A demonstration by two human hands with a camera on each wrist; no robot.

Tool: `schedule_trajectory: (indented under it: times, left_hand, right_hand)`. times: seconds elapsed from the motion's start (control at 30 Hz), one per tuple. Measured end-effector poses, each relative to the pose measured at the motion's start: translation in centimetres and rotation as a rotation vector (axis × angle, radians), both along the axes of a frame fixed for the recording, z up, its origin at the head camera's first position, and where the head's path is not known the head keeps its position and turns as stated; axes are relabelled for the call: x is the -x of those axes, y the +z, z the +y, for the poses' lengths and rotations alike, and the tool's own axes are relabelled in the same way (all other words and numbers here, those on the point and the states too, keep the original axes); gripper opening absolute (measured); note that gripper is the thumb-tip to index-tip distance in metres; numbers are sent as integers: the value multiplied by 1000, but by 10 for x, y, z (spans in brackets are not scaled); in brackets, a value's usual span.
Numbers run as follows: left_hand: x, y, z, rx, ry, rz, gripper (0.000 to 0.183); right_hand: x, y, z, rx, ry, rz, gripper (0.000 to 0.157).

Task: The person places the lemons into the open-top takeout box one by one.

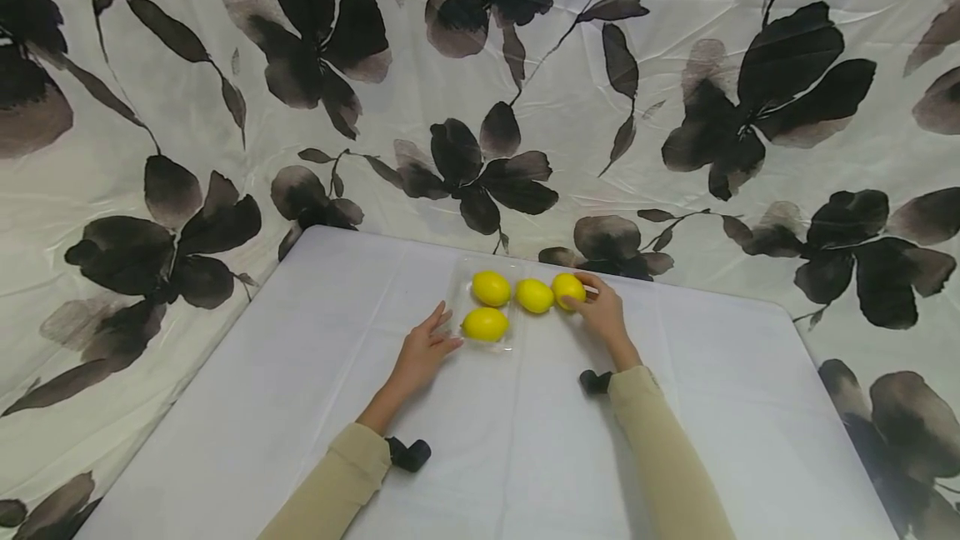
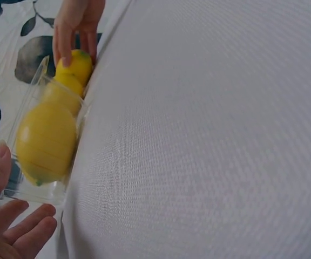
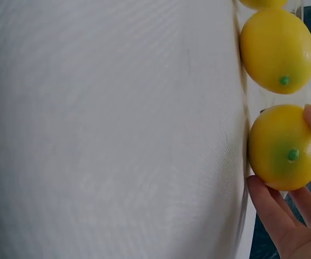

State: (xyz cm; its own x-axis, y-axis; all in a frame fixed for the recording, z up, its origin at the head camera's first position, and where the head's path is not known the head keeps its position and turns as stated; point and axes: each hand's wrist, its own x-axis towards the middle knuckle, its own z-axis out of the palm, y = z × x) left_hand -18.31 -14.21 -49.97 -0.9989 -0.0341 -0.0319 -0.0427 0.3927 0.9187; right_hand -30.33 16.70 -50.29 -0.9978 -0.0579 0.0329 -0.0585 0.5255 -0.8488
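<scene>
Two yellow lemons [image 1: 491, 288] lie in a clear plastic tray [image 1: 513, 342], one behind the other. A third lemon [image 1: 534, 296] sits just right of the tray. My right hand [image 1: 602, 312] holds the rightmost lemon [image 3: 282, 148] between thumb and fingers, its green tip showing in the right wrist view. At the tray's left side is my left hand [image 1: 422, 354], thumb and fingers spread apart and right at the tray's edge. In the left wrist view, its fingers [image 2: 34, 229] are nearly straight beside the tray's near end.
A white cloth covers the table [image 1: 480, 457], whose back edge runs just behind the lemons. Behind it hangs a white curtain [image 1: 577, 132] with dark flowers. Black devices [image 1: 408, 455] are worn at both wrists, below beige sleeves [image 1: 667, 448].
</scene>
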Motion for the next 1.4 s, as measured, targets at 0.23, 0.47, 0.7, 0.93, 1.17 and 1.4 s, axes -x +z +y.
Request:
schedule_trajectory:
  times: [0.23,0.47,0.7,0.93,1.17,1.4]
  left_hand:
    - [1,0,0,18,-14,-6,77]
    - [0,1,1,28,-3,-5,76]
    - [-1,2,1,36,-11,-3,76]
    - [0,1,0,18,-7,1,77]
    - [-1,1,1,15,-10,-3,76]
    - [-1,3,3,10,-17,4,76]
  right_hand:
    - [-7,2,1,15,-67,-32,55]
    - [-8,19,-5,84,-50,45,53]
    - [-11,34,-25,106,3,107,52]
    - [-15,40,-54,101,75,123,49]
    - [-21,40,-82,115,126,125,50]
    - [-26,34,-104,122,167,96,48]
